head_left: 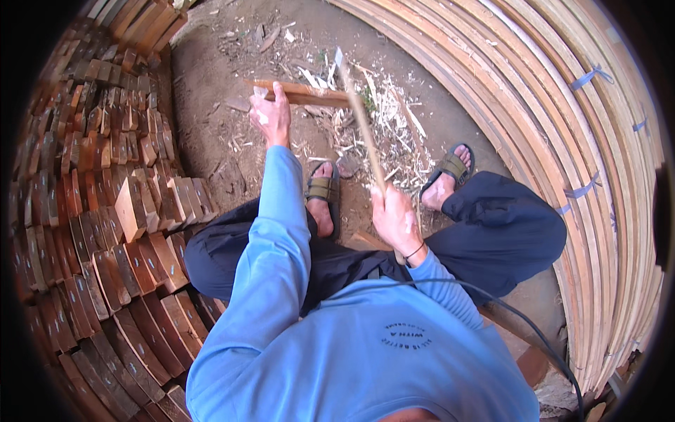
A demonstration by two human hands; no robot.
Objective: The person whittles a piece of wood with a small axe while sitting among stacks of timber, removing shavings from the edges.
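My left hand is stretched forward and closed on the near-left end of a short reddish-brown piece of wood. A whitish patch shows at its fingers; I cannot tell what it is. My right hand, closer to my body, is wrapped round the lower part of a long, thin, pale wooden handle. This handle slants up and away to a small light-grey head, too blurred to tell its kind. The head appears above the far end of the wood piece, and the handle crosses in front of it.
Wood chips litter the dirt ground ahead, around my sandalled feet. Stacked short boards rise on the left. Long planks, some tied with blue bands, curve along the right. A black cable runs past my right side.
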